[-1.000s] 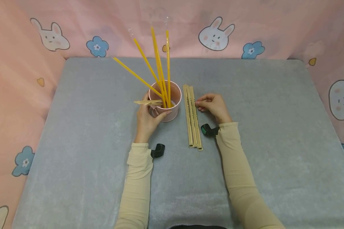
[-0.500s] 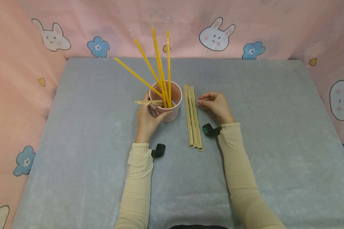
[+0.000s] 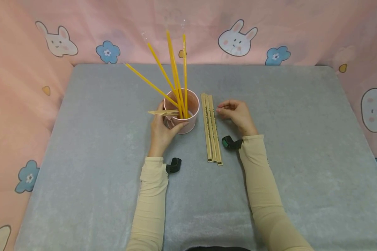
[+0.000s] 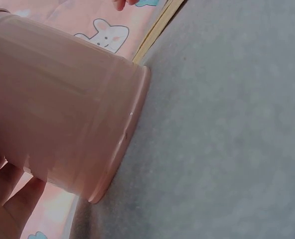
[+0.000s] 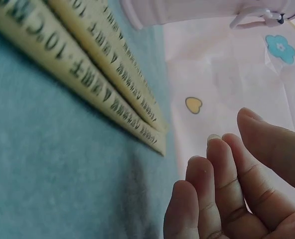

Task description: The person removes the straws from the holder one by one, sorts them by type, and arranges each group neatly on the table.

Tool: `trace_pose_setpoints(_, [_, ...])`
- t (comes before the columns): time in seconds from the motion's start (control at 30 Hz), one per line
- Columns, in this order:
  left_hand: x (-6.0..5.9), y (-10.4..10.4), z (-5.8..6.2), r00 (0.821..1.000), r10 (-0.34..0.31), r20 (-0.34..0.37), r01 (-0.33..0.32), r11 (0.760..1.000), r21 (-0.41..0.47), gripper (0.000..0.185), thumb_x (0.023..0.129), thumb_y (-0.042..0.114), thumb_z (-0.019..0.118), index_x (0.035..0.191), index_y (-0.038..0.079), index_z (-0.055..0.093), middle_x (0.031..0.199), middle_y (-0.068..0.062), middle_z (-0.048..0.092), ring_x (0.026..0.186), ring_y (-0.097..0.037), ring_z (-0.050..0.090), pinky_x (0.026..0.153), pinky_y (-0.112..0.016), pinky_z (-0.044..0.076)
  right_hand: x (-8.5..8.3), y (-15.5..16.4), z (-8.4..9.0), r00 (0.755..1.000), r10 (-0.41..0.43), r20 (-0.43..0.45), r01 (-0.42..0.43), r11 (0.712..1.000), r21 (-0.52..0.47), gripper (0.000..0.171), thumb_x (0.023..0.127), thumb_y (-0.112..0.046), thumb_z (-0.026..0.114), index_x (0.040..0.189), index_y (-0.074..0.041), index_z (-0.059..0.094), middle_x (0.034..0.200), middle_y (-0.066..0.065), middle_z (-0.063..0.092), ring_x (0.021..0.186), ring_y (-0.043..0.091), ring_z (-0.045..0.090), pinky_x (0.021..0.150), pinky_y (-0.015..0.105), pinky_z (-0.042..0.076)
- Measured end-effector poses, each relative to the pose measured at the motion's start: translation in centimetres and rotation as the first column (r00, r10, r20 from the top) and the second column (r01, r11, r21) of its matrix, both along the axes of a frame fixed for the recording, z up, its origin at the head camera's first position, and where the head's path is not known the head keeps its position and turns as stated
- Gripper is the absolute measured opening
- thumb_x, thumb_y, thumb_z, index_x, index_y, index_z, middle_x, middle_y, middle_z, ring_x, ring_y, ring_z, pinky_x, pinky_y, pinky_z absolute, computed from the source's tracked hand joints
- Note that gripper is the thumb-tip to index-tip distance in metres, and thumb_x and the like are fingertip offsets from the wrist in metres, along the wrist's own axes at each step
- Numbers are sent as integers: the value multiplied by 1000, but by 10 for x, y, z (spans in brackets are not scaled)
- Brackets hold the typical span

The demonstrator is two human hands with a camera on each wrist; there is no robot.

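Pink cup (image 3: 185,111) gripped on the grey mat (image 3: 301,139), paper sleeves waiting alongside

The cup, stuffed with yellow sticks (image 3: 175,73), is wrapped by the left hand (image 3: 162,129), an empty paper wrapper (image 3: 163,112) pinched at its rim. The right hand (image 3: 235,114) is kept loosely curled and holding nothing, just beside the wrapped sticks (image 3: 211,127) laid flat right of the cup.

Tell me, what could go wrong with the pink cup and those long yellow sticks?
The yellow sticks stand tall and lean out to one side, so the pink cup might tip if the left hand lets go. The right hand, hovering beside the paper-wrapped sticks, could knock them out of line.
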State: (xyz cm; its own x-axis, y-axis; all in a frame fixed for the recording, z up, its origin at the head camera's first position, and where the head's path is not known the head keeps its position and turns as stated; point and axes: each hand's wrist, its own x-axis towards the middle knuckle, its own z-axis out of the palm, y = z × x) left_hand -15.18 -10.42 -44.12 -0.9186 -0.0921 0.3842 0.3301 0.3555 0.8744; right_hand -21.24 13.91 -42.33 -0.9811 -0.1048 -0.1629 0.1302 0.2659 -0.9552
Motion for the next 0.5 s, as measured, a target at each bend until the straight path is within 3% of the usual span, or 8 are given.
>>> trace_pose_setpoints(0.2, [0, 1, 1, 1000, -8, 12, 8, 1000, 1, 88, 66, 11, 87, 139, -1, 39, 131, -17, 52, 120, -22, 49, 103, -29, 35, 2, 0, 1, 999, 9, -47, -8, 1000, 27, 23, 82, -3, 70, 99, 11, 65, 74, -5, 63, 68, 8, 56, 62, 23, 48])
trace_pose_setpoints(0.5, [0, 1, 1, 1000, -8, 11, 8, 1000, 22, 87, 65, 11, 87, 138, 0, 41, 130, -16, 53, 118, -21, 50, 101, -30, 37, 13, -12, 29, 992, 68, -109, -68, 998, -3, 24, 84, -7, 70, 102, 9, 66, 86, 2, 66, 79, 20, 62, 73, 29, 53])
